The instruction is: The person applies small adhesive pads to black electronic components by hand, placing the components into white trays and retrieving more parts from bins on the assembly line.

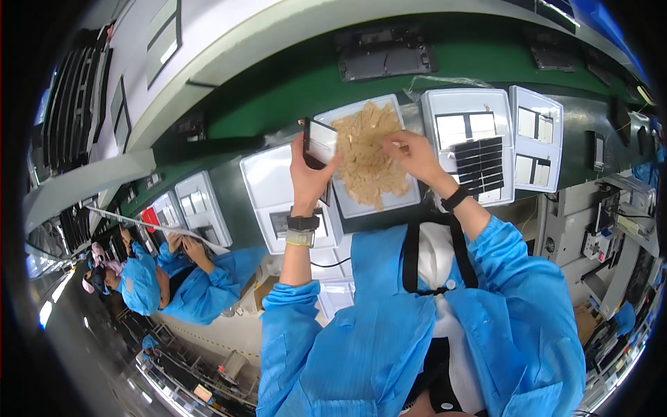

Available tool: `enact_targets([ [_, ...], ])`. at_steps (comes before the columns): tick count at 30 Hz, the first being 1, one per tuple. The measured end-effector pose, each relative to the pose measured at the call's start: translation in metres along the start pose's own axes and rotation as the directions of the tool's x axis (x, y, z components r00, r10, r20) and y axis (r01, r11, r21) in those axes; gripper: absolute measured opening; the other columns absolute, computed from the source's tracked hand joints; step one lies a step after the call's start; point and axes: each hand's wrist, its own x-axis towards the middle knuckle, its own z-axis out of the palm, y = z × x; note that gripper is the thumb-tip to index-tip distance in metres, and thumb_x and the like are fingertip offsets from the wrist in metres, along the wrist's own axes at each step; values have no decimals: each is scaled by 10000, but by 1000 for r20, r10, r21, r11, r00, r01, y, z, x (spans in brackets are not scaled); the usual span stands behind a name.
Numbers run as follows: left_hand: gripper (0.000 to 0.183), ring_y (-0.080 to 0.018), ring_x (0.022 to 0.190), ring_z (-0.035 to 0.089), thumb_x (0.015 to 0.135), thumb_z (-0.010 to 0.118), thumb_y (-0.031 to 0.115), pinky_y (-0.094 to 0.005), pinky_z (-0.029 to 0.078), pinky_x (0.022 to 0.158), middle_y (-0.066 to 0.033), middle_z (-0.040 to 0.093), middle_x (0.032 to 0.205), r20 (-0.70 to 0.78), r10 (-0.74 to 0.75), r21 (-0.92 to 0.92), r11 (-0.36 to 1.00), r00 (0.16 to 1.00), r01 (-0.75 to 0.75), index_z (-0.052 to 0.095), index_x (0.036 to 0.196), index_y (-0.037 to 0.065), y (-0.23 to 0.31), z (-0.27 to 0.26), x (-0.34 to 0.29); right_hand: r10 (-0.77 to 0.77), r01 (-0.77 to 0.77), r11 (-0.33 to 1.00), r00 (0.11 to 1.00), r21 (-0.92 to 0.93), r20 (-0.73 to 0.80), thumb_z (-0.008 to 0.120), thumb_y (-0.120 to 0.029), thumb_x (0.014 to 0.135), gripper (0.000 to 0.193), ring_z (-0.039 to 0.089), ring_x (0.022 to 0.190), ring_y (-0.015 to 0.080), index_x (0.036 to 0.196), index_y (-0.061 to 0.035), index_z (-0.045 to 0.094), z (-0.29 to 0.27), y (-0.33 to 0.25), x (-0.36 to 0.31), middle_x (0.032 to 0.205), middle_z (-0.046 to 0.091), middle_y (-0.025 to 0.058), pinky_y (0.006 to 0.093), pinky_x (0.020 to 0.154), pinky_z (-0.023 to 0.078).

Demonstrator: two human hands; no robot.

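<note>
My left hand [310, 178] is closed round a flat rectangular panel [321, 144] with a pale, shiny face and a black edge, tilted up at the left side of a tray. Right of it, a heap of crumpled tan pieces [368, 163], like thin paper or film, lies in a white tray [354, 208]. Over the heap's right side is my right hand [415, 158], its fingers pinched together; whatever may be between the fingertips is too small to make out.
To the right, white trays [501, 99] hold panels, and a stack of black strips [479, 165] lies across one. At left stands another white tray [262, 174]. Dark units [385, 61] sit on the green belt beyond. A co-worker [187, 278] in blue works further left.
</note>
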Motion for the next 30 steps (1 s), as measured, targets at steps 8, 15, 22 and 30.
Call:
enact_targets([
  [8,956,-361,1314,504,667,902,354,-471,371,1127,-216,538,1418,475,499,220,730,725,-647,482,1466,39,68,93,88,-178,162,984,951,-80,-255,732,68,820,478,717,811,243,1283,-24,651,-80,-25,51,1028,731,174,341,747,571],
  [15,708,-422,1466,337,980,610,417,-545,258,1205,-266,409,1554,212,408,562,693,888,-452,426,1486,-43,-36,205,188,-111,83,994,707,-75,-698,746,50,837,377,758,874,247,1201,-41,708,-161,59,114,1008,753,184,344,747,575],
  [22,495,-369,1277,525,844,724,-8,-479,443,1062,-167,587,1354,244,211,200,944,947,-261,559,1308,43,-25,242,175,-152,-57,961,708,-271,-689,775,-18,825,392,717,812,375,1203,-54,674,-186,103,170,901,730,198,422,760,566],
  [30,539,-265,940,713,861,706,-61,-389,569,802,-117,732,1079,230,230,74,965,946,-253,564,1363,75,-47,212,191,-260,0,835,882,-551,-393,805,-116,810,289,684,914,447,1052,2,700,-144,116,228,941,718,243,477,799,555],
])
